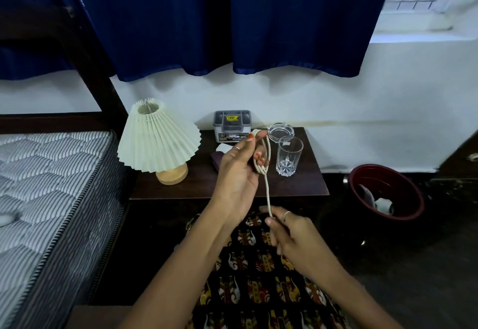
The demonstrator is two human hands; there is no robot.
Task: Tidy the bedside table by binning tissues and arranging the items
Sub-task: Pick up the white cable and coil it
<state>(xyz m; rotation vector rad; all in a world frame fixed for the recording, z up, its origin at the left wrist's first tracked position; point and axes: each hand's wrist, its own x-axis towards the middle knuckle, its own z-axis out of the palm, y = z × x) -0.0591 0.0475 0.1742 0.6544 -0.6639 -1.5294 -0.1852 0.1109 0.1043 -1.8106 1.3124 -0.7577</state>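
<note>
My left hand [239, 171] is raised over the dark bedside table [305, 186] with a cream cord [267, 191] looped around its fingers. One strand runs down to my right hand [289, 230], which pinches it in front of the table's front edge. On the table stand a pleated cream lamp [157, 140], a grey organiser box [232, 124], a glass ashtray [280, 131] and a tall drinking glass [289, 156]. A white tissue [223, 147] and a dark flat item [216, 159] lie partly hidden behind my left hand.
A maroon bin [382, 190] with crumpled white tissues inside stands on the floor to the right of the table. A striped mattress [51, 186] borders the table on the left. Blue curtains hang above, against a white wall.
</note>
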